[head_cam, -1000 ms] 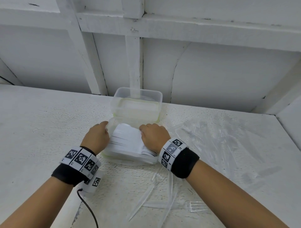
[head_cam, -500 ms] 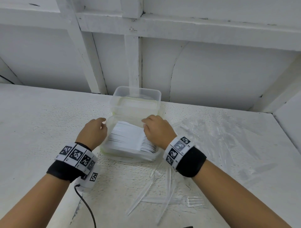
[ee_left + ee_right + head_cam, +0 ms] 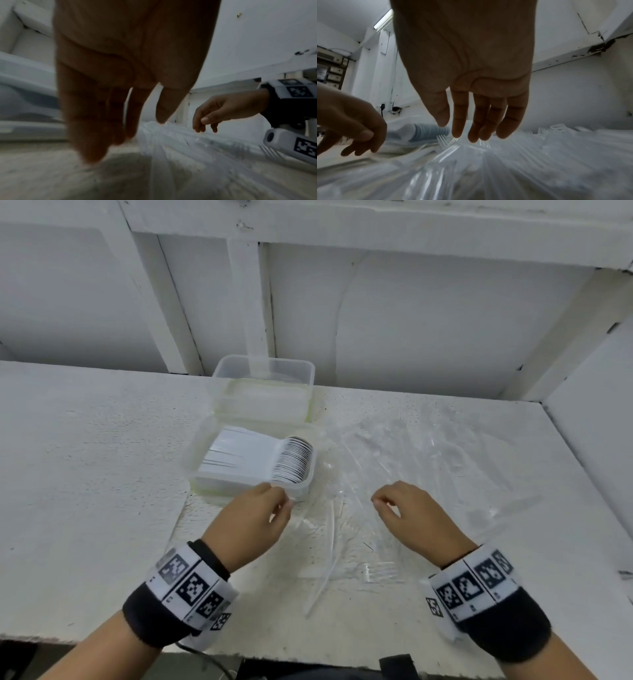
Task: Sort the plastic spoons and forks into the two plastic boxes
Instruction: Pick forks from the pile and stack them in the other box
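The right hand (image 3: 416,517) hangs over the counter (image 3: 85,474) with its fingers (image 3: 459,121) loosely bent and pointing down; it holds nothing. Directly under these fingers and a little beyond them lies the heap of clear plastic forks (image 3: 404,446), spread to the right of the boxes. In the right wrist view the tines of several forks point toward the hand, so their long axis runs roughly away from the person. This hand is the nearer one to the heap, and I judge that it needs only to go down to take some.

The left hand (image 3: 255,523) is just in front of the near box (image 3: 298,489), fingers relaxed and slightly bent, empty also. Whether its fingertips touch the rim I cannot tell. Between the two hands a few loose clear forks (image 3: 329,549) lie on the counter, their handles pointing mostly toward the person.

The near box holds a tight row of white spoons (image 3: 260,460), bowls to the right, handles to the left. Behind it, touching it, stands the far box (image 3: 263,371), where I see no forks. The forks, it seems, must travel past the spoon box to reach it.
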Action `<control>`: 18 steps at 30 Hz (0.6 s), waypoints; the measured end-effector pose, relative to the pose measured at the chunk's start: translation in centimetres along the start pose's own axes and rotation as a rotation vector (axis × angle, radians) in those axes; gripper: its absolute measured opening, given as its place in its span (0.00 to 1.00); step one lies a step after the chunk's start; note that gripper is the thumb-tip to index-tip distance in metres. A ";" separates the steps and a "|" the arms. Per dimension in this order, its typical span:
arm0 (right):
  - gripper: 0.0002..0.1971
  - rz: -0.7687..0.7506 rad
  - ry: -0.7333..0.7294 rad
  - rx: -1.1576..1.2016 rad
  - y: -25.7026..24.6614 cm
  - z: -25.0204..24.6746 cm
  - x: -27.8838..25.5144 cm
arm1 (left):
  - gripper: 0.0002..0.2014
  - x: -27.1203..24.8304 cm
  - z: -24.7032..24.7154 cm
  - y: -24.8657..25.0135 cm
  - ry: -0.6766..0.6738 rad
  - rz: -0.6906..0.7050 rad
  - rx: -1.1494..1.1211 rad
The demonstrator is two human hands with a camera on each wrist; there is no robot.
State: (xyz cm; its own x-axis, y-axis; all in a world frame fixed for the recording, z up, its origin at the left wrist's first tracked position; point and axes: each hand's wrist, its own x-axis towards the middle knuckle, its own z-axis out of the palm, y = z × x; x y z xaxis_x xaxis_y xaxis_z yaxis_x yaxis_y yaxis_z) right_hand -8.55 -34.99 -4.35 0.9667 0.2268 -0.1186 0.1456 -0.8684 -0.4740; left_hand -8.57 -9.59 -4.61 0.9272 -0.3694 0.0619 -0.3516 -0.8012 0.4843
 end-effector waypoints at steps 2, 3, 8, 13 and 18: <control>0.14 0.053 -0.080 -0.058 0.5 0.9 -1.0 | 0.24 0.0 1.4 0.1 -0.234 -0.149 0.198; 0.15 0.068 -0.105 -0.089 0.6 1.1 -1.5 | 0.20 0.0 1.9 0.4 -0.327 -0.212 0.257; 0.17 0.057 -0.121 -0.204 0.4 1.8 -2.7 | 0.14 0.1 3.0 1.4 -0.446 -0.228 0.315; 0.16 -0.020 -0.149 -0.150 -1.0 2.2 -3.2 | 0.13 0.1 2.8 1.7 -0.489 -0.225 0.181; 0.18 -0.114 -0.285 -0.136 -3.5 2.6 -2.9 | 0.14 -0.7 1.4 1.3 -0.417 -0.276 -0.058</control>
State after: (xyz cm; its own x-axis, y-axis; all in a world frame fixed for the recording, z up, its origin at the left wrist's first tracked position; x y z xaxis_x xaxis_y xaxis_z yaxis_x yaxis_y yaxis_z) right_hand -12.45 -31.42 -4.62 0.8474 0.4236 -0.3201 0.2951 -0.8769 -0.3794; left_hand -9.86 -11.07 -5.25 0.8498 -0.3132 -0.4239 -0.0816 -0.8727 0.4814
